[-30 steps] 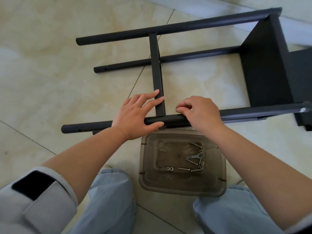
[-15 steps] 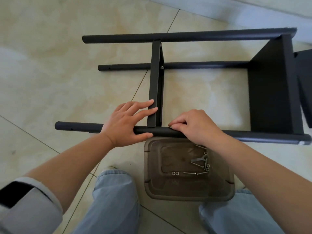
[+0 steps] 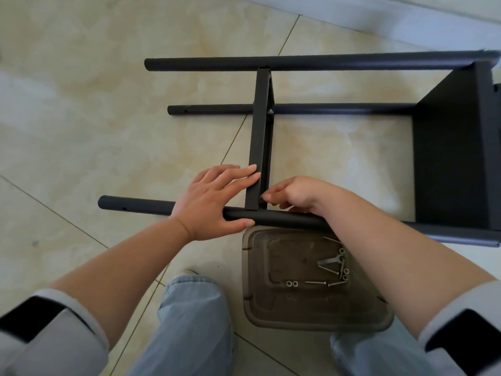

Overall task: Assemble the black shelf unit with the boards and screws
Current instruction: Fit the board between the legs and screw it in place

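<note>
The black shelf unit lies on its side on the tiled floor. Its near pole (image 3: 135, 206) runs left to right, and a narrow middle board (image 3: 260, 126) joins it to the far pole (image 3: 325, 62). A wide end board (image 3: 455, 158) stands at the right. My left hand (image 3: 211, 202) lies over the near pole, straight fingers pressing the middle board's foot, thumb along the pole. My right hand (image 3: 298, 196) reaches over the pole, its curled fingertips at the joint of board and pole. What they hold is hidden.
A brownish clear plastic tray (image 3: 271, 308) sits between my knees just under the near pole and holds several screws (image 3: 336, 270), nuts and a small wrench. A lower pole (image 3: 339, 108) crosses behind the middle board. A white baseboard runs along the top right.
My right hand moved from the top of the near pole to just behind it, at the middle board's foot. My left hand stayed where it was. The view shifted as my head moved.
</note>
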